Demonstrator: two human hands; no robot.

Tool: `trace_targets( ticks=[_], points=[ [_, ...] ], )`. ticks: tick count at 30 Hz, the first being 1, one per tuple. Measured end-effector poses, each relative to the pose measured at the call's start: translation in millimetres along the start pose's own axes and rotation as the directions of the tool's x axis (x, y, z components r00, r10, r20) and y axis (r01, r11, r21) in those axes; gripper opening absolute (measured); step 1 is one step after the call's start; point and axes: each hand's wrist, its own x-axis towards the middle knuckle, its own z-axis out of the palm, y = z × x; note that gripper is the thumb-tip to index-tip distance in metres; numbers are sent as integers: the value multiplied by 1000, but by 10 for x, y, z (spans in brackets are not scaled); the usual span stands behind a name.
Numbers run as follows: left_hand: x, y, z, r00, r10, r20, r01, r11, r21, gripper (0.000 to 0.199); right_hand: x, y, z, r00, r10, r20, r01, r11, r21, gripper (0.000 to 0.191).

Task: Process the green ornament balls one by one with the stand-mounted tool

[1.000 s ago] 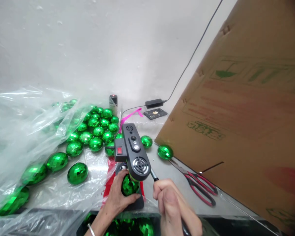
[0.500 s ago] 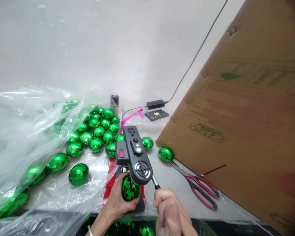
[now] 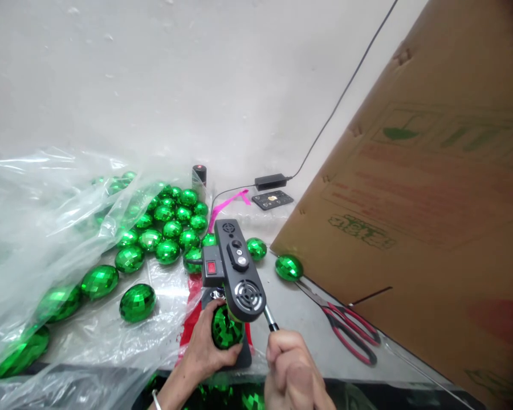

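A shiny green faceted ball (image 3: 226, 330) sits under the head of a small black drill press (image 3: 242, 267) with a red switch. My left hand (image 3: 207, 344) is wrapped round the ball from the left and below, with the thumb at its lower right. The ball's top is hidden by the machine's head. My right hand (image 3: 293, 364) is closed round the end of the press's metal lever (image 3: 271, 319), to the right of the ball. Beneath them lies the dark base (image 3: 244, 357), with red sheet (image 3: 191, 319) under it.
Several green balls (image 3: 167, 251) lie on and under clear plastic (image 3: 34, 228) at left. Red-handled scissors (image 3: 350, 333) lie at right beside a large cardboard box (image 3: 410, 199). A power adapter (image 3: 271, 181), dark card-like object (image 3: 272, 199) and pink strip (image 3: 228, 206) lie behind.
My right hand has shifted very slightly, still on the lever. My left hand, the ball and the press look the same.
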Motion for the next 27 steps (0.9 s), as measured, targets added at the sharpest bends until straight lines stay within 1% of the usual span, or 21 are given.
trace_targets(
  ticks=[3, 8, 10, 14, 20, 27],
  points=[
    [7, 12, 0, 1000, 1, 1, -2, 1000, 12, 85, -25, 31, -19, 1000, 16, 14, -16, 1000, -26, 53],
    [13, 100, 16, 1000, -23, -16, 23, 1000, 14, 86, -34, 6, 24, 1000, 13, -19, -13, 999, -40, 52],
    [15, 126, 40, 999, -19, -40, 19, 1000, 10, 86, -32, 6, 41, 999, 19, -30, -20, 999, -36, 52],
    [23, 127, 93, 997, -11, -82, 11, 1000, 0, 87, -53, 38, 41, 999, -12, -34, 11, 1000, -11, 51],
    [31, 121, 94, 998, -16, -68, 16, 1000, -4, 89, -115, 85, 3, 999, 45, -29, -45, 999, 18, 51],
    [38, 176, 81, 997, -17, -71, 18, 1000, 8, 88, -146, 123, -6, 998, 37, -48, -37, 999, 2, 55]
  ],
)
